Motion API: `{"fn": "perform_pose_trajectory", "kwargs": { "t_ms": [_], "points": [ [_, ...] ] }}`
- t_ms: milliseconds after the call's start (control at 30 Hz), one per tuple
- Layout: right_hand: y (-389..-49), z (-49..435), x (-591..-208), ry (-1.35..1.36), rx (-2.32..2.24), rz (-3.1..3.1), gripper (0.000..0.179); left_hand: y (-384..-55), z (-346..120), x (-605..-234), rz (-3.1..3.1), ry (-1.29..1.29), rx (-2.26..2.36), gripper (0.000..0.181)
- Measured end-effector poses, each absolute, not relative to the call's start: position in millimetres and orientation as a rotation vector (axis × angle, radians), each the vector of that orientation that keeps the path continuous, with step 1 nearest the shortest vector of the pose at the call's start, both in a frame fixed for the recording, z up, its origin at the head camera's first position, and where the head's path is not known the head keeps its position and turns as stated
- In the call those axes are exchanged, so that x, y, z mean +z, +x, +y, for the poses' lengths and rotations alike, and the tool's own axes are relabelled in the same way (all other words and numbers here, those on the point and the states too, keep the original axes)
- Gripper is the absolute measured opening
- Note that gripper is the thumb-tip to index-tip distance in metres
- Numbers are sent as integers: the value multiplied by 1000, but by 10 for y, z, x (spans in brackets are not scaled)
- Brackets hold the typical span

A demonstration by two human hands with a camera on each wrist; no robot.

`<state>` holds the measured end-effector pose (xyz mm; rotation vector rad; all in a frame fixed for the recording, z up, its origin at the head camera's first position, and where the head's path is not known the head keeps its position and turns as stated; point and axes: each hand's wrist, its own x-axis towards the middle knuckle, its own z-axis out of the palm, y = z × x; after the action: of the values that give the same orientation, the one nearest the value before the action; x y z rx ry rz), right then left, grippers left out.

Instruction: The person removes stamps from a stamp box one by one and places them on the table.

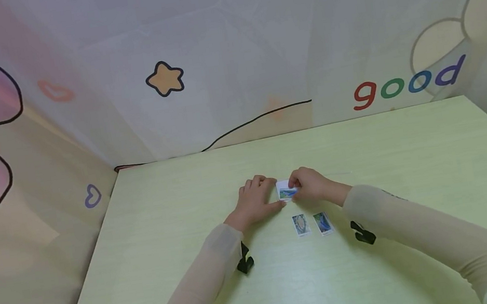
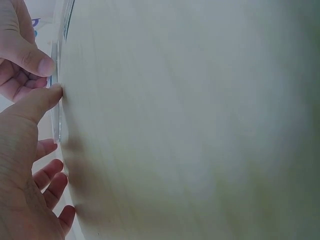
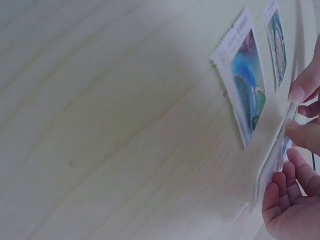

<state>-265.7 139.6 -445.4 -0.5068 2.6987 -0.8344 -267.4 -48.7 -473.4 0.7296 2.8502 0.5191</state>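
Nearest, your beige sleeves [image 1: 198, 290] cross the pale yellow-green table [image 1: 105, 299]. Beyond them, well within your reach, lie a small white-bordered card with a grey oval picture [image 1: 300, 225] and, just beside it, a white-bordered, serrated-edged blue-green card [image 1: 323, 223]. Next, your left hand [image 1: 256, 200], fingers spread, steadies a thin white rectangular stack [image 1: 282, 184]; your right hand [image 1: 311, 185], fingers curled, pinches the blue-and-green picture card [image 1: 285, 194] on it. Farthest stands a pale printed backdrop [image 1: 236, 69].
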Motion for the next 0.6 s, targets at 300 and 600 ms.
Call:
{"fn": "perform_pose_trajectory", "kwargs": {
  "t_ms": [300, 600],
  "points": [
    [-2665, 1397, -4455, -532, -805, 2728, 24, -2678, -494, -4737, 2848, 738, 520, 60],
    [-2653, 1408, -4451, -533, -854, 2703, 28, -2680, -497, -4740, 2852, 753, 530, 60]
  ]
}}
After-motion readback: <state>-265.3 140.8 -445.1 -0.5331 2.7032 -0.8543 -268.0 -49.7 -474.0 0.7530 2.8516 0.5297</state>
